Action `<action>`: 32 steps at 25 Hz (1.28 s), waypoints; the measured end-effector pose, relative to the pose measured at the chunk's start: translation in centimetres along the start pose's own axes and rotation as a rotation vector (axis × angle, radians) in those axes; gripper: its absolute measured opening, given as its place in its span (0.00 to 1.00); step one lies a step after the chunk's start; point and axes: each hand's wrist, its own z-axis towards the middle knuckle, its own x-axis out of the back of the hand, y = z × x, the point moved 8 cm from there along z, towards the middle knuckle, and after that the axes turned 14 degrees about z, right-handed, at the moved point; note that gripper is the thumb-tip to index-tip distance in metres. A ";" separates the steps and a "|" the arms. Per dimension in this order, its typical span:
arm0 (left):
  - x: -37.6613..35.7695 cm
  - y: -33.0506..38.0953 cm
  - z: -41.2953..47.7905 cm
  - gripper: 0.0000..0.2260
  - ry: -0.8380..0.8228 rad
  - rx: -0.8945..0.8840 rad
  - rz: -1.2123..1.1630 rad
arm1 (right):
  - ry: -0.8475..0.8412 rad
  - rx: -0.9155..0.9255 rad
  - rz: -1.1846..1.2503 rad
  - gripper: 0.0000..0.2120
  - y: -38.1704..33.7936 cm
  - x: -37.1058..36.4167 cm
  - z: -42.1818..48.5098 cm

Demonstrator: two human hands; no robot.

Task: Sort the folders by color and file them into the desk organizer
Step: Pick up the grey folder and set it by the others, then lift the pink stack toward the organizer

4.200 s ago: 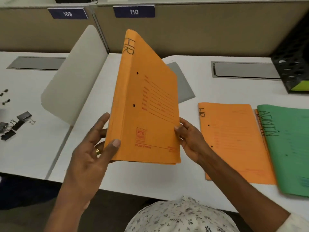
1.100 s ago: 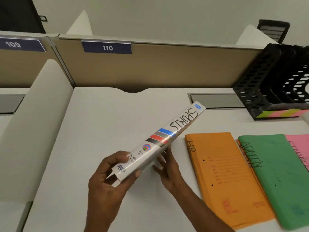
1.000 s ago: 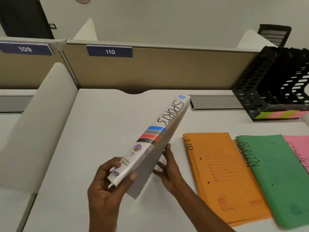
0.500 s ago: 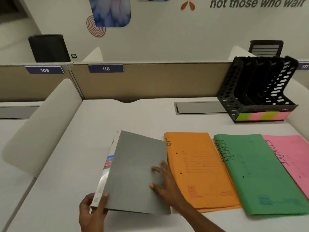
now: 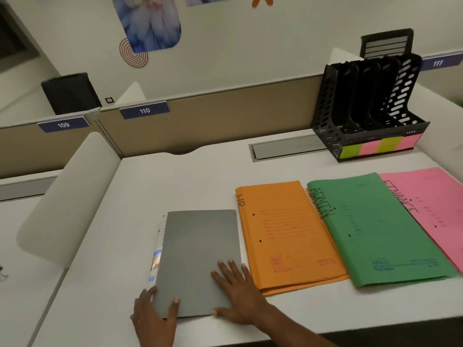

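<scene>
The nearest risk sits at the bottom centre of the frame. The grey binder (image 5: 198, 256) lies flat with its right edge just beside the orange folder (image 5: 283, 234). A careless slide under the right hand (image 5: 238, 294) could shove that folder further under the green folder (image 5: 375, 234), which already overlaps it, and muddle the colour piles. Lifted by one corner alone, the binder may swing open, since it looks stiff and heavy at the spine. Farther back, at the upper right, the black desk organizer (image 5: 368, 108) has narrow upright slots with coloured labels (image 5: 380, 146) on its front lip. A folder fed in at a slant could catch a divider or land behind the wrong colour.

The left hand (image 5: 152, 314) clasps the binder's near left corner, thumb on the cover and fingers against the spine side. The right hand rests spread and flat on the near right corner, gripping nothing. The orange and green folders and the pink folder (image 5: 431, 204) lie in a row to the right of both hands on the desk (image 5: 188, 176). The organizer stands well beyond them.
</scene>
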 end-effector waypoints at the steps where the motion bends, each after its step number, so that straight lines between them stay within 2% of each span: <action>1: -0.4 0.9 -0.2 0.38 -0.038 -0.091 0.164 | -0.004 0.002 -0.037 0.45 0.1 0.0 0.2; 3: -0.9 2.5 -0.2 0.45 -0.070 -0.264 0.405 | -0.022 -0.007 -0.061 0.45 0.3 0.0 0.9; 5: -1.1 3.3 0.2 0.48 -0.113 -0.341 0.472 | -0.036 -0.006 -0.064 0.44 0.1 0.6 1.6; 9: -2.8 5.4 0.4 0.47 -0.142 -0.497 0.451 | 0.000 0.023 -0.041 0.42 -0.8 2.5 1.7; 13: -5.9 9.0 -1.0 0.42 -0.171 -0.665 0.380 | 0.205 0.033 0.061 0.36 -0.4 4.8 -2.2; 15: -7.6 11.3 -2.4 0.34 -0.219 -0.717 0.330 | 0.317 -0.035 0.138 0.33 1.6 6.1 -5.7; 19: -10.6 17.1 -7.1 0.27 -0.298 -0.891 0.194 | 0.491 -0.222 0.197 0.34 7.2 8.3 -13.7; 22: -12.6 22.1 -11.5 0.27 -0.342 -1.004 0.143 | 0.609 -0.362 0.185 0.35 11.3 9.7 -19.3; 25: -14.9 26.6 -16.0 0.28 -0.356 -1.117 0.190 | 0.720 -0.475 0.221 0.34 15.0 11.0 -24.2; 28: -17.5 30.8 -20.3 0.28 -0.356 -1.193 0.187 | 0.790 -0.496 0.240 0.33 18.6 12.6 -28.7; 32: -21.3 37.5 -27.0 0.28 -0.353 -1.205 0.199 | 0.843 -0.498 0.286 0.32 25.0 15.9 -35.6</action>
